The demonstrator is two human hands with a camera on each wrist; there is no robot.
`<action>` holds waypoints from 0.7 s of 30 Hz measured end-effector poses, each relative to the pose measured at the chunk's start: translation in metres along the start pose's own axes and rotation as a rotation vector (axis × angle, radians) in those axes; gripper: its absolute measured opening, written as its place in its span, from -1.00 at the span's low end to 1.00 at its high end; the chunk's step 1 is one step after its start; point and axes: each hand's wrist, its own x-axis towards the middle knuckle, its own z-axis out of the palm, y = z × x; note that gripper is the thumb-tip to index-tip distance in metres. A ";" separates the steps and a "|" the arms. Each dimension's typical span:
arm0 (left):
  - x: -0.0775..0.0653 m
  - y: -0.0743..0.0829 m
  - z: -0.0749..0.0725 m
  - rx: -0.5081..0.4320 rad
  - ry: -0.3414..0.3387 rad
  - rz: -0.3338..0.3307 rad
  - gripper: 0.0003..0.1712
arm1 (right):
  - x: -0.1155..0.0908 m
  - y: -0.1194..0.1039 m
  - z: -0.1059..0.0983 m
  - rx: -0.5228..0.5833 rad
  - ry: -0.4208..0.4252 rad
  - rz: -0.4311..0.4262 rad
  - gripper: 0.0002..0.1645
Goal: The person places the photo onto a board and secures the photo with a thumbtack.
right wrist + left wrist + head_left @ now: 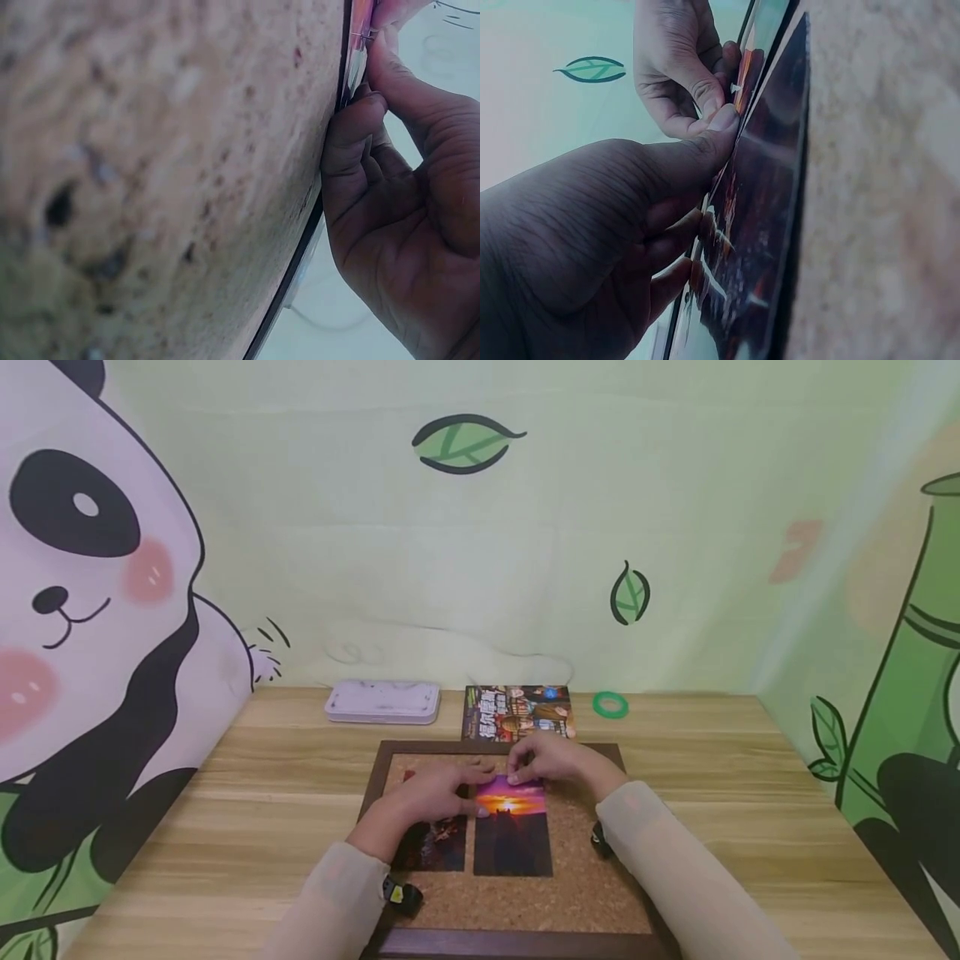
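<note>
A sunset photo (513, 843) lies upright on a cork board (525, 906) with a dark brown frame. To its left is a darker photo (435, 847), partly covered by my left hand (431, 789). That hand's fingers reach over to the sunset photo, the thumb at its left edge and the fingertips near its top left corner. My right hand (551, 758) is at the photo's top edge, thumb and forefinger pinched together. A thin pin (363, 35) shows at the thumb tip in the right wrist view. Its head is mostly hidden by the fingers.
Behind the board lie a white tin case (382, 702), a colourful booklet (517, 710) and a green tape roll (611, 705). The board stands on a wood-grain table (247, 810). A printed cloth with a panda and leaves encloses the table's back and sides.
</note>
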 end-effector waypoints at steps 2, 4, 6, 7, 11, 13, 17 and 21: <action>-0.001 0.000 0.000 -0.002 0.000 0.000 -0.28 | 0.001 0.001 0.000 -0.011 -0.001 -0.016 -0.94; -0.001 0.000 -0.001 0.000 0.001 0.000 -0.28 | 0.002 0.001 0.000 -0.022 -0.001 -0.030 -0.94; -0.001 0.000 0.000 0.003 0.001 0.000 -0.28 | 0.003 0.002 0.000 -0.035 -0.001 -0.041 -0.94; -0.001 0.000 0.000 0.006 0.003 0.001 -0.28 | 0.003 0.002 0.000 -0.040 -0.003 -0.049 -0.94; 0.000 -0.001 0.001 0.004 0.000 -0.001 -0.27 | 0.003 0.002 0.001 -0.077 -0.010 -0.084 -0.93; 0.000 0.000 0.001 0.002 0.002 0.000 -0.27 | 0.003 0.003 0.001 -0.089 -0.007 -0.100 -0.90; 0.001 0.001 0.000 0.001 0.009 0.001 -0.28 | 0.002 0.003 0.000 -0.083 0.001 -0.118 -0.85; 0.000 0.002 0.000 0.001 0.010 0.002 -0.27 | 0.001 0.003 -0.001 -0.059 -0.008 -0.119 -0.88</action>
